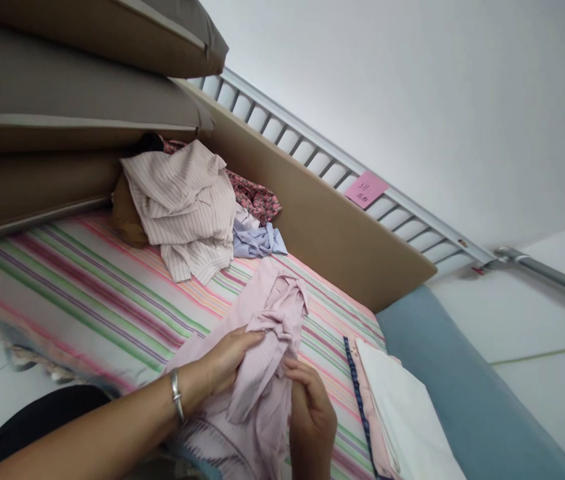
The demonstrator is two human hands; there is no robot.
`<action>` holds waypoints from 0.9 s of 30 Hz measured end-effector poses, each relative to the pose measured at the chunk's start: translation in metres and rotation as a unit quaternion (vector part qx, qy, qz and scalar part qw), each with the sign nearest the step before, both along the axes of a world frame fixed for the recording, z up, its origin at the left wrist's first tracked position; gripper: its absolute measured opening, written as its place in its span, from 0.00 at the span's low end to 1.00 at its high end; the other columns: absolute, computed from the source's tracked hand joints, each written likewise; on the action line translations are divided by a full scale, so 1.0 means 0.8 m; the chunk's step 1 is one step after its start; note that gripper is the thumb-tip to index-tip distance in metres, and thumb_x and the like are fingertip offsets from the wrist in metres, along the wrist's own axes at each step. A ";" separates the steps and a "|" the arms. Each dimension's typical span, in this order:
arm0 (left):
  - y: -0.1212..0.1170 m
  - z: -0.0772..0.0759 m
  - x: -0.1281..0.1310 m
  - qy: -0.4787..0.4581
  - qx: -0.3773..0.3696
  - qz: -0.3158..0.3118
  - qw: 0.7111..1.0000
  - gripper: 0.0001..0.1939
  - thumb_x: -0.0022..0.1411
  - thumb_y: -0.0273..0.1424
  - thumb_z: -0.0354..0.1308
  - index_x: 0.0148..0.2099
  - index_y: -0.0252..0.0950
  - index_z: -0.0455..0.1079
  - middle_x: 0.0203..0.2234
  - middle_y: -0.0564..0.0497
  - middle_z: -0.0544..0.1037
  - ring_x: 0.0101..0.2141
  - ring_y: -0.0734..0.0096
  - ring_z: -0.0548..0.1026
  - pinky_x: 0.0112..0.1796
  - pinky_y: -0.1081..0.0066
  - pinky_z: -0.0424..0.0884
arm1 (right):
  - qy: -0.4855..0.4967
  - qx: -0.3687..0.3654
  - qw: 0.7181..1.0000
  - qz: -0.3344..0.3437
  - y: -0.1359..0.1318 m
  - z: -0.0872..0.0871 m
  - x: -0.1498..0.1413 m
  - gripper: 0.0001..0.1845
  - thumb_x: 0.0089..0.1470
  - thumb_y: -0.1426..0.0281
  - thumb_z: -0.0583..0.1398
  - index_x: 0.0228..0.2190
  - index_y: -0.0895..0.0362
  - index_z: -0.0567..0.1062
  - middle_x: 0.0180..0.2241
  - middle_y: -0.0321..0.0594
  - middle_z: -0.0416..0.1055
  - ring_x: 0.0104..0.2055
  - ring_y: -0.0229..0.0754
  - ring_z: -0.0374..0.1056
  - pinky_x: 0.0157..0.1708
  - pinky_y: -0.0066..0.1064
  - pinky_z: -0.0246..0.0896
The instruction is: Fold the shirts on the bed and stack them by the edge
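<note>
A pale pink shirt (pixel 267 327) hangs crumpled between my hands, part of it lying over a striped sheet (pixel 127 293). My left hand (pixel 230 357), with a silver bracelet on its wrist, grips a fold of the shirt with the thumb on top. On the shirt's right edge, my right hand (pixel 312 403) pinches the fabric between thumb and bent fingers. The garment's lower part falls toward my lap. Whether its buttons are fastened cannot be seen.
A heap with a striped cream garment (pixel 187 207), red patterned cloth (pixel 257 197) and light blue cloth (pixel 260 240) lies ahead. Folded white clothing (pixel 407 400) is stacked at right. Large padded boards (pixel 77 87) stand left; a tan panel (pixel 312 207) backs the bed.
</note>
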State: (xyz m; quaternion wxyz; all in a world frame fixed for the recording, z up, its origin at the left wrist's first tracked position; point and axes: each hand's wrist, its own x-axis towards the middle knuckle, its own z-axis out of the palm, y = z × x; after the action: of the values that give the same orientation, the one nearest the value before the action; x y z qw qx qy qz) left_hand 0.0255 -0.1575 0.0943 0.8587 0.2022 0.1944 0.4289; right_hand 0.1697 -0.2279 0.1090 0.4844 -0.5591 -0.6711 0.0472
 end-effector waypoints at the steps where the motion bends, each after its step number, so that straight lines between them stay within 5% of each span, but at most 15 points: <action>1: -0.001 0.001 0.001 0.018 0.020 0.007 1.000 0.12 0.51 0.32 0.62 0.38 0.30 0.73 0.31 0.44 0.78 0.32 0.64 0.75 0.39 0.65 0.69 | -0.015 0.008 1.000 -0.003 0.001 0.005 -0.001 0.09 0.55 0.73 0.54 0.29 0.53 0.74 0.36 0.39 0.75 0.40 0.40 0.71 0.41 0.32 0.67; 8: -0.012 0.006 -0.002 0.154 0.285 0.023 0.946 0.17 0.62 0.37 0.51 0.47 0.34 0.72 0.47 0.46 0.76 0.50 0.63 0.69 0.56 0.65 0.56 | -0.146 -0.079 0.986 0.032 0.019 0.024 -0.010 0.17 0.51 0.72 0.56 0.45 0.56 0.71 0.45 0.45 0.71 0.44 0.41 0.70 0.41 0.31 0.68; 15: -0.015 -0.003 -0.001 0.203 0.356 0.005 0.912 0.21 0.65 0.39 0.45 0.52 0.34 0.68 0.49 0.46 0.74 0.49 0.63 0.69 0.55 0.63 0.58 | -0.094 -0.159 0.983 -0.006 0.024 0.023 0.000 0.10 0.50 0.64 0.58 0.34 0.55 0.74 0.33 0.41 0.73 0.36 0.43 0.69 0.36 0.32 0.66; 20: -0.019 0.003 -0.010 0.265 0.399 -0.019 0.878 0.27 0.64 0.42 0.47 0.61 0.34 0.59 0.57 0.44 0.66 0.56 0.61 0.62 0.57 0.64 0.55 | 0.021 -0.259 0.966 0.004 0.019 0.052 0.025 0.13 0.47 0.58 0.60 0.27 0.55 0.74 0.26 0.38 0.71 0.29 0.41 0.67 0.30 0.31 0.63; 23: -0.025 0.001 -0.013 0.369 0.431 -0.001 0.823 0.29 0.63 0.44 0.48 0.61 0.32 0.58 0.57 0.41 0.65 0.56 0.58 0.62 0.57 0.63 0.55 | 0.115 -0.280 0.953 -0.014 0.019 0.081 0.054 0.16 0.46 0.55 0.61 0.29 0.56 0.73 0.22 0.36 0.70 0.25 0.39 0.65 0.28 0.29 0.62; 27: -0.030 -0.018 -0.013 0.555 0.444 -0.001 0.703 0.19 0.61 0.39 0.48 0.46 0.32 0.70 0.42 0.38 0.75 0.45 0.52 0.71 0.46 0.58 0.65 | 0.148 -0.235 0.960 -0.043 0.029 0.118 0.079 0.19 0.44 0.54 0.63 0.30 0.56 0.72 0.22 0.36 0.71 0.26 0.38 0.66 0.29 0.29 0.62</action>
State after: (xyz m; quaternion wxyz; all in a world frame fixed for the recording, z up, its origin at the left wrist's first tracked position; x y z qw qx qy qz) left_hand 0.0154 -0.1815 0.0800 0.4067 0.7620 0.4224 0.2748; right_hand 0.2329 -0.2047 0.2033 0.4346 -0.6726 -0.5372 0.2649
